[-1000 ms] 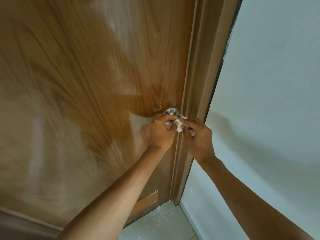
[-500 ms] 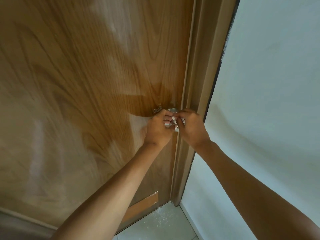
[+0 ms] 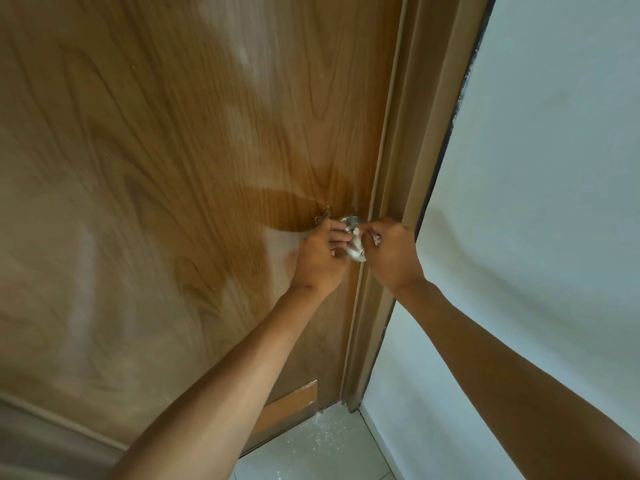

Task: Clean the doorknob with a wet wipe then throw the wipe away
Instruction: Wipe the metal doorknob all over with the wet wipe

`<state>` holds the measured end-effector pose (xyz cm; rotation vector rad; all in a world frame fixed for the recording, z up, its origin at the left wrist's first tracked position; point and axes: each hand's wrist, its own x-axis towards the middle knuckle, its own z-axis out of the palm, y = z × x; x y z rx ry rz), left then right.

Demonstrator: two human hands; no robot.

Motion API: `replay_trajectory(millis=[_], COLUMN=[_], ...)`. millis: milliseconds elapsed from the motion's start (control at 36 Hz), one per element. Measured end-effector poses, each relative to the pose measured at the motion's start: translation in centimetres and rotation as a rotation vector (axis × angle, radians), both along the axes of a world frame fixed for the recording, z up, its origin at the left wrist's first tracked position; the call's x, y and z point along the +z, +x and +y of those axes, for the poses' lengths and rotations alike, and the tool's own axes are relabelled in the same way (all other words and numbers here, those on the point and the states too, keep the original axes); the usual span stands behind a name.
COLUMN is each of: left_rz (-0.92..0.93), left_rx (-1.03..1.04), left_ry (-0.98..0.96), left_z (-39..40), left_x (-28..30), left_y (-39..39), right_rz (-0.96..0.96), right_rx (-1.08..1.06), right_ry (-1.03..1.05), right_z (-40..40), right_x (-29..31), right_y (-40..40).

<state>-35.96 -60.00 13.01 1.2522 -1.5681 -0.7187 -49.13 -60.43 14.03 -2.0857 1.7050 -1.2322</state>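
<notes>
Hands flank the doorknob point(image 3: 354, 242) — right hand point(image 3: 391, 252) pinching the wipe point(image 3: 375, 239), left hand point(image 3: 320, 258) curled against it; wipe could slip out.

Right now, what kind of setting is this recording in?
Most likely indoors in a home or similar building, at a room doorway: a wood-grain door with a metal doorknob, a brown door frame against a plain painted wall, and a speckled tiled floor below.
</notes>
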Motion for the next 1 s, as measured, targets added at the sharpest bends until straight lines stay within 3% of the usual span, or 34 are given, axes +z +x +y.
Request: replay_trajectory(millis=[222,472,611,778,889,1000], left_rz=[0.044,0.123,0.121,0.169,0.175,0.198], left_rx=[0.073,0.121,0.121,0.118,0.123,0.133], left_ry=[0.01,0.034,0.061,0.129,0.145,0.139], left_z=[0.5,0.3,0.1,-0.1,-0.2,-0.4], left_x=[-0.8,-1.2,-1.5,-1.7,-1.9,-1.9], left_y=[0.0,-0.3,-0.2,-0.2,-0.2,0.1], right_rz=[0.299,0.331,0.202,-0.129,-0.21,-0.17], right_rx=[0.189,0.305,0.261,0.047,-0.06,0.056], right_ry=[-0.084,-0.048,0.029,-0.041,-0.092,-0.049], right_z=[1.3,-0.7,-1.7,-2.2,-2.9,-3.2], right_x=[-0.3,0.3,0.5,0.9,1.4,1.0], right_y=[-0.4,-0.6,0.1,1.0,1.8,2.3])
